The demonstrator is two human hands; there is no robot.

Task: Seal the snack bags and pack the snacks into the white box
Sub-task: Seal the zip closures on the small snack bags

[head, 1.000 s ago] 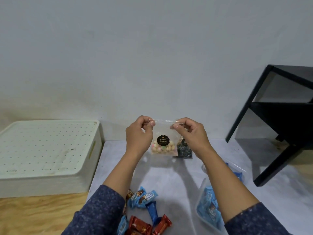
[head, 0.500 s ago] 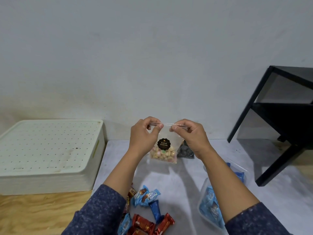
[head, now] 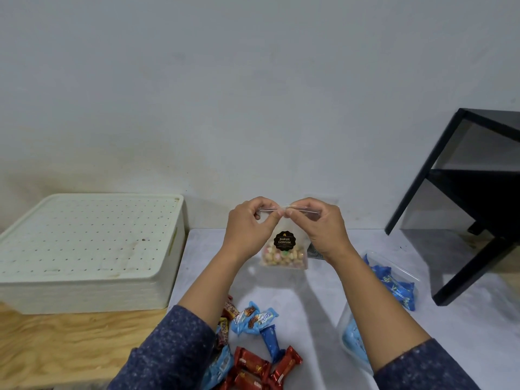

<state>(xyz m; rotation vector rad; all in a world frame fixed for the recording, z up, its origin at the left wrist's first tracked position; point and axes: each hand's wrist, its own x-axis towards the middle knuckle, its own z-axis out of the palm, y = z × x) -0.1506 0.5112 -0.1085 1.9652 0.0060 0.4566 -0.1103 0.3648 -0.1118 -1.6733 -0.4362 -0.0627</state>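
Observation:
A clear zip bag of small pastel biscuits with a round black label hangs in front of me above the grey table cover. My left hand and my right hand both pinch its zip strip at the top, fingertips almost touching at the middle. The white box stands at the left with its perforated lid on. Loose red and blue wrapped snacks lie near my left sleeve. A clear bag of blue snacks lies at the right, and another clear bag of blue snacks shows under my right forearm.
A dark patterned packet peeks out behind my right wrist. A black shelf frame stands at the right, its leg on the table cover. Bare plywood lies in front of the white box.
My two hands have slid toward each other along the zip strip, from its ends to its middle. The bag hangs a little lower and closer.

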